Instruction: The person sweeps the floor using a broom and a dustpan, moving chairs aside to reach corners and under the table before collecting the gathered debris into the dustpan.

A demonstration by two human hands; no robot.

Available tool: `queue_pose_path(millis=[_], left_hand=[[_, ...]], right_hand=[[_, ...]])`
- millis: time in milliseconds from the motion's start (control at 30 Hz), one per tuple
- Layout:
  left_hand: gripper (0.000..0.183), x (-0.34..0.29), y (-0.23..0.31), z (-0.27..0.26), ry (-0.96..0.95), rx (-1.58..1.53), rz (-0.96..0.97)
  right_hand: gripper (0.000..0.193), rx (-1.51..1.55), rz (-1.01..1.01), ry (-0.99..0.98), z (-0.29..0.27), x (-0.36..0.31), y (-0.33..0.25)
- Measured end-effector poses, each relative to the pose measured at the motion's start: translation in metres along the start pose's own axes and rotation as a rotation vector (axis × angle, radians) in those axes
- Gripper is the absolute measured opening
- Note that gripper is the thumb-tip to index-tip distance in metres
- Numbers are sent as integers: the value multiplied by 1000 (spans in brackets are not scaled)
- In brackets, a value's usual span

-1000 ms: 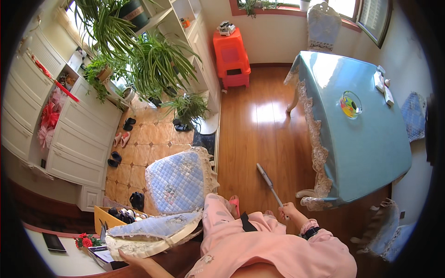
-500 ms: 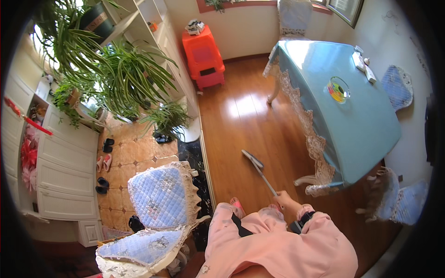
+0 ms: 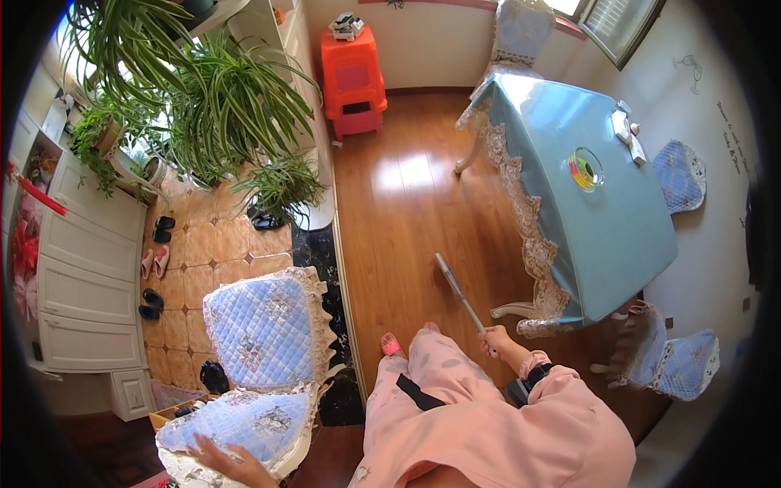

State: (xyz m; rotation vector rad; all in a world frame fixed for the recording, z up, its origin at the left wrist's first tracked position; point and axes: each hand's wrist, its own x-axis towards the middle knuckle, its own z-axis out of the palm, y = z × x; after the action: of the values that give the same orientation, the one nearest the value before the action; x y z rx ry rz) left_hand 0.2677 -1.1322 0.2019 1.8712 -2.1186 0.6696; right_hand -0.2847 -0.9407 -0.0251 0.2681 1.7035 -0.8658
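My right hand (image 3: 498, 339) is closed round the grey handle of a flat mop (image 3: 459, 293). Its narrow head reaches the wooden floor ahead of my feet, between the chair and the table. Low on the left, my left hand (image 3: 226, 462) is open with fingers apart, over or beside the blue quilted seat cushion (image 3: 272, 419) of a chair. Whether it touches the cushion I cannot tell. The chair's backrest (image 3: 264, 329) has a matching quilted cover with a lace frill. A black band with a dark device (image 3: 530, 386) sits on my right forearm.
To the right stands a table with a blue cloth (image 3: 602, 236), its curved leg (image 3: 514, 311) near the mop. An orange stool stack (image 3: 354, 77) is by the far wall. Hanging plants (image 3: 236, 106), a dark threshold strip (image 3: 313, 260) and several slippers (image 3: 154, 262) lie left.
My left hand has come into view over the chair at lower left. The mop head has turned and shifted slightly right, and my feet have moved. The whole view has shifted.
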Motion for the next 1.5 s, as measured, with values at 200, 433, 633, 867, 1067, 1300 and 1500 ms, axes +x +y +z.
queue_pose_path(millis=[200, 433, 633, 867, 1067, 1300, 1500], left_hand=[[51, 49, 108, 35, -135, -492, 53], [48, 102, 202, 70, -361, -664, 142], [45, 118, 271, 119, -806, -785, 102], [42, 120, 339, 181, -1102, -697, 290], [35, 138, 404, 225, -1368, -761, -27], [34, 122, 424, 310, -1473, -641, 20], [31, 128, 444, 363, -1490, -649, -109]], right_hand=[[4, 241, -12, 62, -25, 5, -18], [11, 358, -55, 181, -71, 48, -54], [8, 376, -108, 254, -110, 124, -117], [7, 388, -161, 370, -107, 242, -199], [2, 372, -154, 453, -88, 340, -209], [5, 429, 4, 526, -84, 401, -172], [26, 406, -101, 738, -95, 459, -188]])
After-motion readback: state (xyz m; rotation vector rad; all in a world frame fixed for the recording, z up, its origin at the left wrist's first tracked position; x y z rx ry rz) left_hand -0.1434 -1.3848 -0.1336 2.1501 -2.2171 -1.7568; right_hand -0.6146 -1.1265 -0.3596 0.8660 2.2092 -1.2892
